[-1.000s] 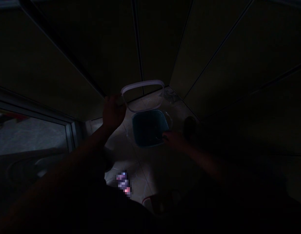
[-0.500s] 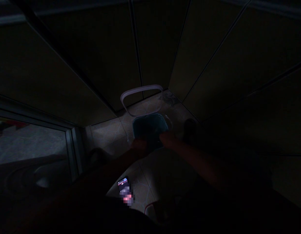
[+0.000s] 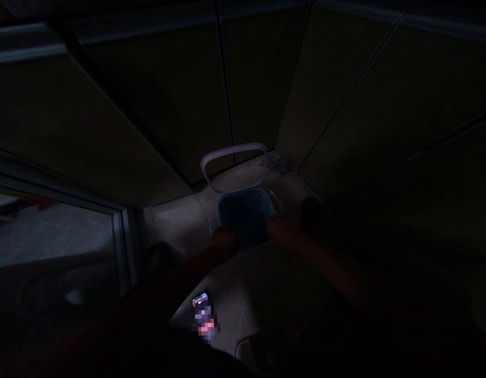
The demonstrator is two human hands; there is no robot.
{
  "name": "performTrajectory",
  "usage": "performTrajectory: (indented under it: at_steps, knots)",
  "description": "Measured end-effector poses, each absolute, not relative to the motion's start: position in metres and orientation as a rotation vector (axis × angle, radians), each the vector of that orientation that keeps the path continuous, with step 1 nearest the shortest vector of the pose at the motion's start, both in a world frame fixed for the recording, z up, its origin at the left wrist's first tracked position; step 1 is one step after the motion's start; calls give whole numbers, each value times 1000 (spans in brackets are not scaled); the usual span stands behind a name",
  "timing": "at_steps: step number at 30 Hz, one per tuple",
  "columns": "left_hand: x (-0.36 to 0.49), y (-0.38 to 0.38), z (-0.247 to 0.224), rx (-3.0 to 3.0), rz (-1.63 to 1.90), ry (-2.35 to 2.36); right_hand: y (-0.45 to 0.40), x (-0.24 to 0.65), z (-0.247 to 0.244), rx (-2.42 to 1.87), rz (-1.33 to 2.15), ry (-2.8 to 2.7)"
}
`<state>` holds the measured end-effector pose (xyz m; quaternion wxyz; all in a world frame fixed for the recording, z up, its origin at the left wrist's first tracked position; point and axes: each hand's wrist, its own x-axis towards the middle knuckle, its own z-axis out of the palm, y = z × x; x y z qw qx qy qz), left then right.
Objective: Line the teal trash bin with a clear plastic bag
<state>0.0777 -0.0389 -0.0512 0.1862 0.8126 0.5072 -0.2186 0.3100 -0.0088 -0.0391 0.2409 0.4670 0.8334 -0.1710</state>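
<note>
- Steadying the teal bin, apparently.
- Left hand, right hand at its near sides; finger closure, grip: cannot tell.
- Next move probably needs even hold.

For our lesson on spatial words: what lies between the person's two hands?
In the head view, a teal container lies between the left hand and right hand.

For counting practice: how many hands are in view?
2: the left hand at the left side of the teal bin, the right hand at its right side; darkness may hide more.
</note>
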Motion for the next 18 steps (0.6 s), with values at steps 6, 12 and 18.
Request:
performTrajectory:
  at_steps: [6, 12, 18]
  knots:
    - [63, -58, -42, 2406, -443, 1304, -17, 317, -29, 1136, -428, 2346]
    - [52, -70, -49, 2444, -340, 1238, -20, 319, -19, 1088, -471, 2334]
    - [50, -69, -57, 2579, -391, 1124, -25, 320, -18, 1093, -505, 2304]
